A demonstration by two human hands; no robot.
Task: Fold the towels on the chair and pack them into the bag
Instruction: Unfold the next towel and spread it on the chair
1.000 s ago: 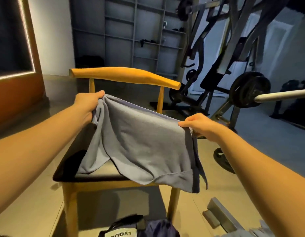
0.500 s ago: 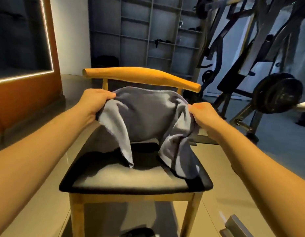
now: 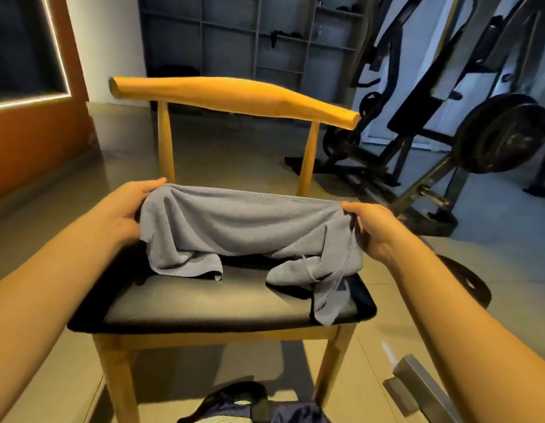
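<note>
A grey towel (image 3: 240, 227) is stretched between my hands just above the black seat of a wooden chair (image 3: 204, 303). My left hand (image 3: 127, 209) grips the towel's upper left corner. My right hand (image 3: 367, 225) pinches the upper right corner. The top edge runs taut between them, while the lower part sags and rests crumpled on the seat, with one end hanging over the seat's right front edge. A dark bag (image 3: 253, 404) lies on the floor below the chair's front, only partly in view.
The chair's curved wooden backrest (image 3: 231, 97) stands behind the towel. A weight machine with a black plate (image 3: 500, 132) fills the right side. A metal bar (image 3: 418, 383) lies on the floor at the lower right. Grey shelving lines the back wall.
My hands have moved apart and lowered, pulling the towel's top edge taut close to the seat. Its lower part, earlier hanging in folds, now rests on the seat.
</note>
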